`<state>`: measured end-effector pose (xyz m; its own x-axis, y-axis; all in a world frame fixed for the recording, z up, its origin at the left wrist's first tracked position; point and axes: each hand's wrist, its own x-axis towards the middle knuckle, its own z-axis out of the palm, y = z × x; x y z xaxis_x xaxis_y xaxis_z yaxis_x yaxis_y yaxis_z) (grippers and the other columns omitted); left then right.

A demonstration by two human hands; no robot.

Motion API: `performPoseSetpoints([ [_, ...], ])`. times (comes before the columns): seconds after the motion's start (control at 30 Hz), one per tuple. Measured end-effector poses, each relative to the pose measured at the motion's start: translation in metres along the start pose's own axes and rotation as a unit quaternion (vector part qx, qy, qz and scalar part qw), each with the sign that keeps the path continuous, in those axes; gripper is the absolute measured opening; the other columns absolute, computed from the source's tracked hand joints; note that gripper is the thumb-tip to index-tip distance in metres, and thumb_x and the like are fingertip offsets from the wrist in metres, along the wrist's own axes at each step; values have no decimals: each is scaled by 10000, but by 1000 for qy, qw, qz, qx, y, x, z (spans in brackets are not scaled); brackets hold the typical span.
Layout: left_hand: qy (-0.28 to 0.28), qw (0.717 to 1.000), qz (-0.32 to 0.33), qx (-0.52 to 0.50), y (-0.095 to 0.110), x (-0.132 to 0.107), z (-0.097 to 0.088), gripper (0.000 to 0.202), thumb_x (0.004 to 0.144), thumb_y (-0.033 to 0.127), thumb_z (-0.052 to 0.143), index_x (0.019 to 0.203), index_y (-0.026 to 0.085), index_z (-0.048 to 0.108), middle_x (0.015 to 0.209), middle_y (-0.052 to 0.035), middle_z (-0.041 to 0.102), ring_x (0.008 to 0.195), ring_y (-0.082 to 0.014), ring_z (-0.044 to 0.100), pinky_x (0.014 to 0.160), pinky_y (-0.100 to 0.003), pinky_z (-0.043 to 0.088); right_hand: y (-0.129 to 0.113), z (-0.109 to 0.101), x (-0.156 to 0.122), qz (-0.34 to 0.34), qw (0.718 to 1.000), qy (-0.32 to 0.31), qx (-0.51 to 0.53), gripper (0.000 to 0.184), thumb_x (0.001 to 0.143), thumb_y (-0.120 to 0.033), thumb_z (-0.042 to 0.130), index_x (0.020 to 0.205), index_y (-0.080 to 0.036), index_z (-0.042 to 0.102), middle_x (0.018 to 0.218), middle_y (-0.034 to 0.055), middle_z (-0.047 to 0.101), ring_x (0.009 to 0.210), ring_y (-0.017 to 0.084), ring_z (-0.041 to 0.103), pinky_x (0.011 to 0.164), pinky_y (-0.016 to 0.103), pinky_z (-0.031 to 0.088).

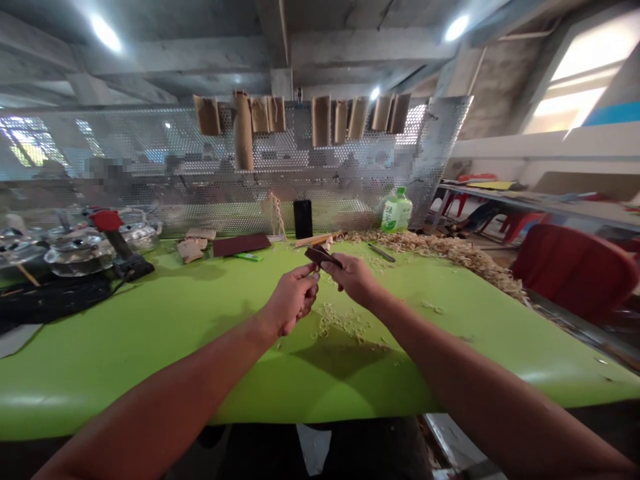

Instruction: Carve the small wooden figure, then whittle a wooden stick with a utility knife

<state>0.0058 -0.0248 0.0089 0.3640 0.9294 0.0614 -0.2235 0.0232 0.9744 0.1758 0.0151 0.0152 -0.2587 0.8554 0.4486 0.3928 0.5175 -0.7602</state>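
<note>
Over the middle of the green tabletop [190,360], both hands meet at about the same height. My right hand [356,277] is closed on a folded piece of dark brown sandpaper [324,256], which points up and to the left. My left hand [295,297] is closed just beside it, fingertips at the sandpaper's lower edge. What the left fingers pinch is mostly hidden by the fingers and the sandpaper. A small pale tip [329,243] shows just behind the sandpaper. Below the hands lie thin curled wood shavings [345,323].
At the back stand a phone [303,219] and a green-labelled bottle [397,211]. A brown sandpaper sheet [241,245] and a dark thin tool [381,252] lie nearby. Shavings are heaped [465,257] along the right. Left are a red-and-black tool [116,240] and shiny metal pots [75,252].
</note>
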Motion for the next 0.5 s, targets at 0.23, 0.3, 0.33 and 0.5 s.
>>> performPoseSetpoints([
  [0.23, -9, 1000, -7, -12, 1, -4, 3, 439, 854, 267, 620, 1278, 178, 555, 607, 89, 424, 327, -19, 238, 302, -168, 145, 6, -12, 9, 42, 997, 60, -7, 260, 861, -443, 529, 766, -201, 541, 547, -54, 423, 452, 102, 412, 448, 232, 339],
  [0.3, -4, 1000, -8, -12, -1, -3, 3, 393, 855, 282, 617, 1233, 184, 569, 592, 91, 417, 322, -23, 235, 297, -167, 141, 6, -8, 5, 35, 998, 41, -22, 268, 868, -444, 518, 756, -201, 539, 555, -48, 434, 471, 108, 429, 468, 238, 340],
  [0.33, 0, 1000, -7, -12, -2, -3, 2, 369, 855, 292, 617, 1206, 188, 573, 583, 93, 412, 318, -25, 232, 296, -166, 139, 5, -4, 2, 28, 999, 27, -25, 276, 871, -449, 512, 754, -201, 539, 560, -44, 442, 482, 111, 435, 477, 242, 341],
  [0.5, 2, 1000, 1, -10, -2, 2, -1, 308, 841, 330, 640, 1113, 200, 576, 578, 96, 409, 315, -23, 232, 298, -159, 138, 0, 4, -1, -15, 1000, 7, -15, 300, 863, -466, 516, 723, -201, 525, 582, -35, 450, 533, 116, 436, 508, 245, 341],
])
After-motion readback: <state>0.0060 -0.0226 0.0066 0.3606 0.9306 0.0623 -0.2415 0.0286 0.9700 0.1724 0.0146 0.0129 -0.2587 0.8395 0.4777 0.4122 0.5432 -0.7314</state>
